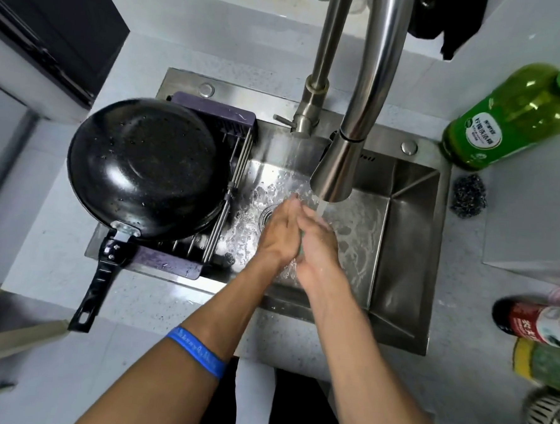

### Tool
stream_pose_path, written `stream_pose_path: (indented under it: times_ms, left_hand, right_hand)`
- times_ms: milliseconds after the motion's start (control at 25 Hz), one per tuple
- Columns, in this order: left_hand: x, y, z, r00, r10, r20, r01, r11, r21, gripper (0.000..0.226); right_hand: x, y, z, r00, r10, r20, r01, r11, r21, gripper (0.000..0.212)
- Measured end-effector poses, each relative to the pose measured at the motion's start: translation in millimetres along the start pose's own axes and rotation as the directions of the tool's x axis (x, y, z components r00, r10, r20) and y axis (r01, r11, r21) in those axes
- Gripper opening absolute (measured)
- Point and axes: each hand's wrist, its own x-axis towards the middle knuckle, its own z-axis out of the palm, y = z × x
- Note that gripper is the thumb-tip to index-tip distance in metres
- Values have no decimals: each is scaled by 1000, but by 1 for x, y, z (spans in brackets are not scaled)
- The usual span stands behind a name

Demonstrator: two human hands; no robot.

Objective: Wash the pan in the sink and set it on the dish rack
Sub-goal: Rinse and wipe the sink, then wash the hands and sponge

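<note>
1. Head view: pan point(147, 167) already upside down on the dish rack point(239, 150) at the sink's point(412, 220) left.
2. Left hand point(279, 234) and right hand point(316, 243) pressed together, fingers straight, holding nothing, under faucet point(340, 169) water.
3. Probably just rinse off, then shut the water.

Green bottle point(514, 118) beside steel scourer point(468, 196)
</note>
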Motion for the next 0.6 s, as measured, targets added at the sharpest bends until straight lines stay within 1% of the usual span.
stream_pose_path:
  times_ms: [40,80,120,160,200,240,320,360,480,560,600]
  left_hand:
    - [0,3,0,995,-67,-68,57,988,-146,54]
    - [-5,7,-2,983,-172,-70,139,931,-337,55]
    - [-9,12,-2,959,-282,11,242,801,-547,57]
    - [-13,12,-4,939,-329,100,306,664,-682,60]
    - [-13,8,-6,931,-338,137,326,602,-729,63]
    - [-15,4,-8,932,-339,128,319,601,-733,65]
    - [-13,0,-13,942,-331,62,263,606,-751,64]
    - [-12,0,-15,947,-320,34,234,612,-756,61]
    - [-13,2,-20,951,-307,-10,192,620,-761,50]
    - [-18,-3,-24,957,-290,-8,195,663,-723,41]
    - [-20,-9,-24,958,-287,-6,204,693,-691,36]
  right_hand:
    - [2,0,2,1000,14,23,-14,1000,10,6]
    - [3,-1,3,999,14,34,-16,999,51,10]
    - [4,-4,3,1000,24,15,-26,989,149,20]
    - [7,-4,1,999,47,-23,-39,961,273,29]
    - [9,-3,-1,998,55,-17,-45,921,387,31]
    - [12,-2,-3,999,52,4,-49,896,442,27]
    - [9,3,-5,999,27,28,-36,917,396,15]
    - [9,5,-6,1000,26,11,-28,933,359,13]
    - [14,10,-7,998,36,-59,-21,970,241,23]
    - [13,12,-3,991,58,-120,-43,991,124,18]
    - [12,16,-1,988,61,-143,-50,996,78,21]
